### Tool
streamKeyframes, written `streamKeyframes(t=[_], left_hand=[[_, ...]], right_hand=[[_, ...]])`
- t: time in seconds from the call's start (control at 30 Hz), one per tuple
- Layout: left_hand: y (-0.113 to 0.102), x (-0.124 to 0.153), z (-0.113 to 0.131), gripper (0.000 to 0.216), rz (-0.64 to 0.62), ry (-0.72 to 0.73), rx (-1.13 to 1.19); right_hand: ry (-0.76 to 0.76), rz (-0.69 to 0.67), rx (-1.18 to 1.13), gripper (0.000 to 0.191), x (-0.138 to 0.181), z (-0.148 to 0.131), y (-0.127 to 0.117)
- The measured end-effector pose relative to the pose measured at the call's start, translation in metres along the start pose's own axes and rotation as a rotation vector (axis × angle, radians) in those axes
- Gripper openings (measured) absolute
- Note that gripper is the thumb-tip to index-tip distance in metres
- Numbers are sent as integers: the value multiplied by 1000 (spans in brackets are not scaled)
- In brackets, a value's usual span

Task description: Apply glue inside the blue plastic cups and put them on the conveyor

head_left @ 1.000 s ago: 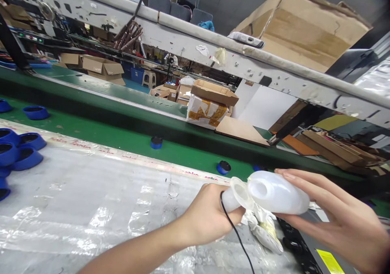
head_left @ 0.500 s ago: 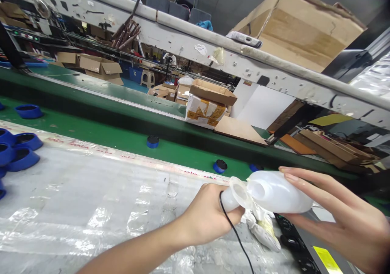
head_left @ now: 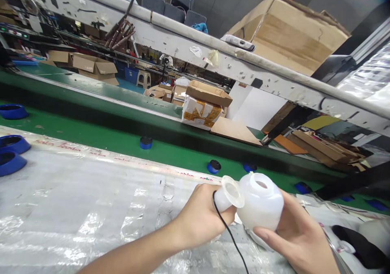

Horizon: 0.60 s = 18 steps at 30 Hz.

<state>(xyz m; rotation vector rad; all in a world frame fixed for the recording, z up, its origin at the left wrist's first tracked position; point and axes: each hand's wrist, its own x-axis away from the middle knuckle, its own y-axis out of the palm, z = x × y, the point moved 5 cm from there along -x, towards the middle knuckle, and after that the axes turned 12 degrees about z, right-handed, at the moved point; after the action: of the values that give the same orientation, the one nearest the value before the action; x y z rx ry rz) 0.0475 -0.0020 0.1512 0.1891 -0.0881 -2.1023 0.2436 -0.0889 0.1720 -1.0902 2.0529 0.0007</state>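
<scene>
My left hand (head_left: 204,210) is closed round a translucent white plastic tube with a wide flared rim (head_left: 234,193). A thin black cord (head_left: 227,229) loops over the tube and hangs down past my fingers. In my right hand (head_left: 300,229) is a translucent white plastic bottle (head_left: 260,203), held from its right side with the thumb across the lower front. The bottle's round open mouth points up and toward me, tilted a little. The flared rim is right by the bottle's left side; I cannot tell whether they touch. Whitish crumpled material shows partly beneath the bottle.
Plastic film covers the worktable (head_left: 91,201). Beyond its edge runs a green conveyor belt (head_left: 100,134) carrying blue rings with black tops (head_left: 146,143). More blue rings (head_left: 12,163) sit at the left. A large cardboard box (head_left: 292,34) rests on the beam above (head_left: 179,34).
My right hand has turned the bottle from lying sideways, mouth toward the tube, to nearly upright with its mouth up. My left hand keeps its grip on the tube. The view has shifted slightly.
</scene>
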Motion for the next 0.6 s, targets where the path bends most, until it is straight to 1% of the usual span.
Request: streamKeyframes(t=[0.1, 0.17, 0.23, 0.37, 0.47, 0.6], left_hand=[[-1, -2, 1, 23, -4, 0, 14], [0, -3, 3, 20, -16, 6, 33], [1, -4, 5, 16, -24, 20, 69], [2, -3, 7, 14, -35, 15, 107], [3, -1, 8, 19, -54, 18, 133], [4, 0, 11, 27, -76, 48, 165]], right_hand=[[120, 40, -90, 67, 20, 15, 8], [127, 48, -111, 69, 26, 20, 9], [80, 30, -114, 68, 24, 17, 9], [1, -10, -70, 62, 9, 2, 6], [-12, -48, -60, 60, 4, -6, 6], [-62, -94, -27, 60, 5, -6, 2]])
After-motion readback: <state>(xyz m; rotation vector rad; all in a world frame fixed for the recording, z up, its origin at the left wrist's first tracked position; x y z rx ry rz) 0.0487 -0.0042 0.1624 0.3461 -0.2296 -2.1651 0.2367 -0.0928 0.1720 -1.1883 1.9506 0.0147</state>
